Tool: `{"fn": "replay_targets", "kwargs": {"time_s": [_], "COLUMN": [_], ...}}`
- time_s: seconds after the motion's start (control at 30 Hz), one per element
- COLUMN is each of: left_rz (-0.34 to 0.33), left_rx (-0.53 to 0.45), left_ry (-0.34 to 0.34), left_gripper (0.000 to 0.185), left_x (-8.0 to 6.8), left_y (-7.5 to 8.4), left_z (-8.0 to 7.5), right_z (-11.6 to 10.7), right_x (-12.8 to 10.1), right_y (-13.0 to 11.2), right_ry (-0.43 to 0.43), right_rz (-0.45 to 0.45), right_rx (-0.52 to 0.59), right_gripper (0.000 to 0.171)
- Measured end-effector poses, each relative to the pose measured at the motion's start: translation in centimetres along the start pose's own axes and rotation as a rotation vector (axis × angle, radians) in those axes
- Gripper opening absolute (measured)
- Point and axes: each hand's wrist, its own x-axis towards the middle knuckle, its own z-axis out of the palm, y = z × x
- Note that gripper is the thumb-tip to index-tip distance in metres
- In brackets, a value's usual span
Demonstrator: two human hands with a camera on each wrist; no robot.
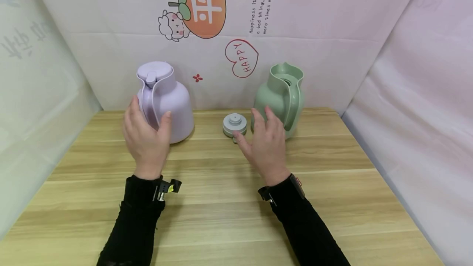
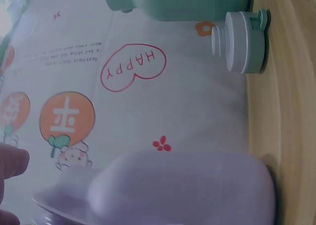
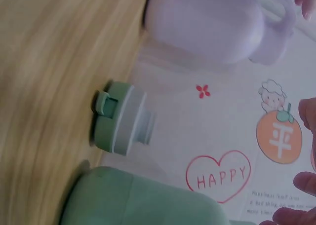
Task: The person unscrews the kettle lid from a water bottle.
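Note:
A lilac jug (image 1: 173,102) with its lid on stands at the back left of the wooden table (image 1: 221,216). My left hand (image 1: 148,128) is spread open just in front of its handle; I cannot tell whether it touches. A green jug (image 1: 284,93) stands at the back right with its mouth uncovered. Its grey and green lid (image 1: 234,124) lies on the table between the jugs. My right hand (image 1: 258,134) is open, with the thumb close to the lid and the fingers before the green jug. The wrist views show the lid (image 2: 239,42) (image 3: 121,119) standing free.
Printed white sheets (image 1: 314,19) wall in the table at the back and on both sides. The jugs stand close to the back sheet. Bare wood stretches from my hands to the near edge.

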Motion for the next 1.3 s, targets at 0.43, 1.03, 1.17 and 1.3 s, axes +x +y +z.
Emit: {"fn": "replay_targets", "kwargs": {"time_s": [0.43,1.03,1.17,1.3], "left_rz": [-0.182,-0.232,-0.217,-0.208], "left_rx": [-0.242,-0.278,-0.282,-0.293], "left_ry": [-0.130,-0.247,-0.250,-0.264], "left_gripper": [0.051,0.050,0.052,0.054], "left_x": [1.0,1.2,1.3,1.3], "left_y": [-2.6,-3.6,-3.7,-3.6], "left_z": [0.9,0.9,0.9,0.9], "right_z": [2.5,3.2,3.2,3.1], "right_x": [-1.3,-2.1,-2.1,-2.0], "right_y": [-1.3,-2.1,-2.1,-2.1], "right_ry": [-0.235,-0.315,-0.297,-0.302], "right_rz": [-0.042,-0.027,-0.035,-0.037], "right_rx": [-0.134,-0.123,-0.123,-0.124], "right_gripper": [0.104,0.101,0.100,0.100]}}
